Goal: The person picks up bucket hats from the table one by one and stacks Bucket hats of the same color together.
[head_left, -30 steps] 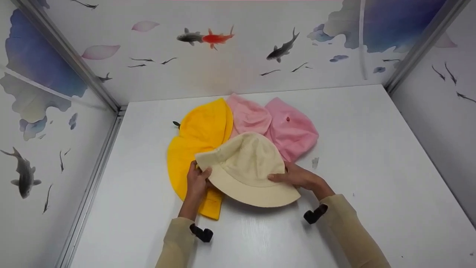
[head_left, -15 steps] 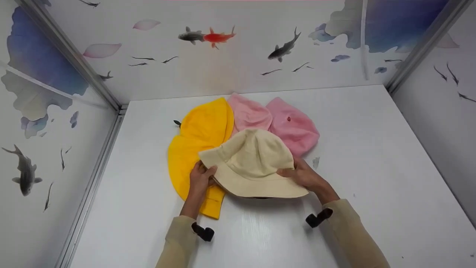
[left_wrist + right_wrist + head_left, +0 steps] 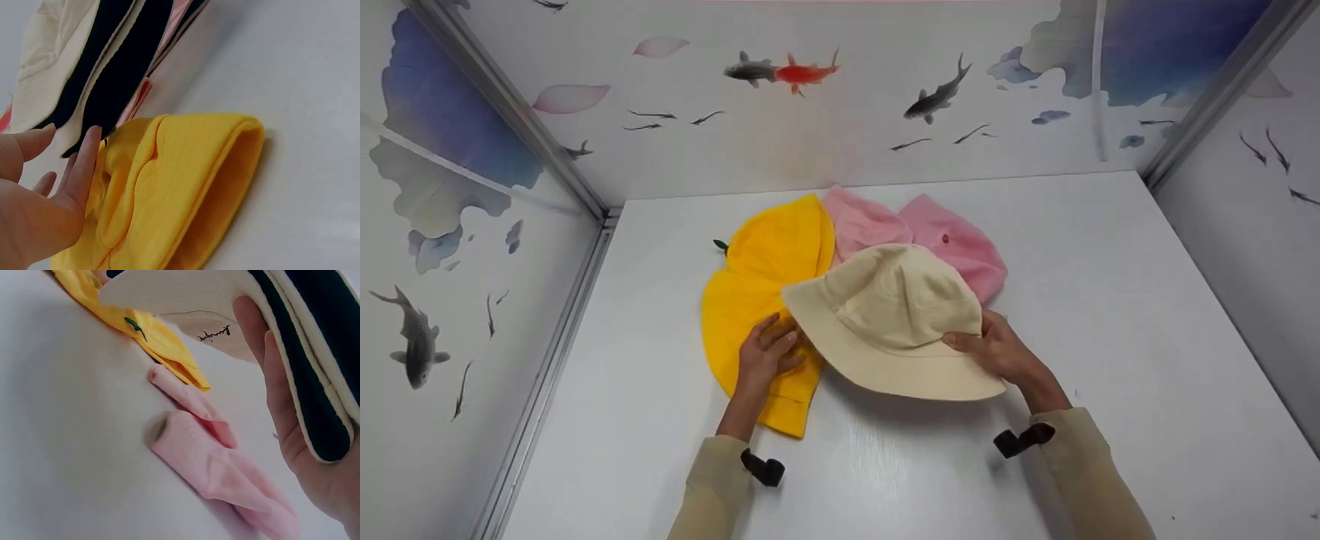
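Observation:
A cream bucket hat (image 3: 900,307) with a dark lining (image 3: 121,73) is held up over the other hats, its brim tilted. My right hand (image 3: 1006,351) grips its right side, thumb on the outer face; the right wrist view shows fingers around the folded brim. Dark embroidered lettering (image 3: 215,333) marks the hat there. My left hand (image 3: 765,354), fingers spread, is beside the hat's left brim and over a yellow hat (image 3: 727,315). In the left wrist view its fingertips are close to the brim; whether they touch it I cannot tell.
Behind the cream hat lie a light pink hat (image 3: 870,221) and a deeper pink hat (image 3: 960,244) with a small red mark. The yellow fabric at left has a green leaf tab (image 3: 721,245). Printed panels enclose the white table (image 3: 1110,315) at the back and sides.
The cream hat has moved right and slightly away from me in my right hand. My left hand has let go of its brim and spread its fingers. The other hats stay put.

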### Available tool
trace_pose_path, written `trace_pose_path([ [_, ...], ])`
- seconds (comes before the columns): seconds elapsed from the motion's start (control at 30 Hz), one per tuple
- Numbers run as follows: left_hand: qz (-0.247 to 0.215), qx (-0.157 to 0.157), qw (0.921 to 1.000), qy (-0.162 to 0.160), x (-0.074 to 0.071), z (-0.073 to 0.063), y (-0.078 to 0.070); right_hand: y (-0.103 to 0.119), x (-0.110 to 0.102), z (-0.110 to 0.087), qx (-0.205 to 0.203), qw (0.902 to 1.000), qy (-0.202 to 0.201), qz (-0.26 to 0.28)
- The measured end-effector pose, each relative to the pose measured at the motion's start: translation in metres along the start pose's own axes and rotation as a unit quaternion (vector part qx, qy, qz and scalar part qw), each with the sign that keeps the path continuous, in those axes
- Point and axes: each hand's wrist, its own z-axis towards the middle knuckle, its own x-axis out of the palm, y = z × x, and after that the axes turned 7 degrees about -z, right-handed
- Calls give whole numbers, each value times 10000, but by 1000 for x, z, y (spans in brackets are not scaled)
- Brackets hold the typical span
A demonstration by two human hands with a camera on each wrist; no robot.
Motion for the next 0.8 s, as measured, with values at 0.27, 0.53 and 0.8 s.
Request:
trace_pose_path([
  [0.27,652,198,9963,-531,-16,0,-7,12,-32,-17,-43,9990,-440,114],
  [0.53,1359,510,9809,-1296,-36,6,-15,19,-60,-39,-178,9925,-1192,226],
  [0.8,1609,912,9598,-2110,-49,15,-20,16,-84,-55,-63,9710,-2181,973],
])
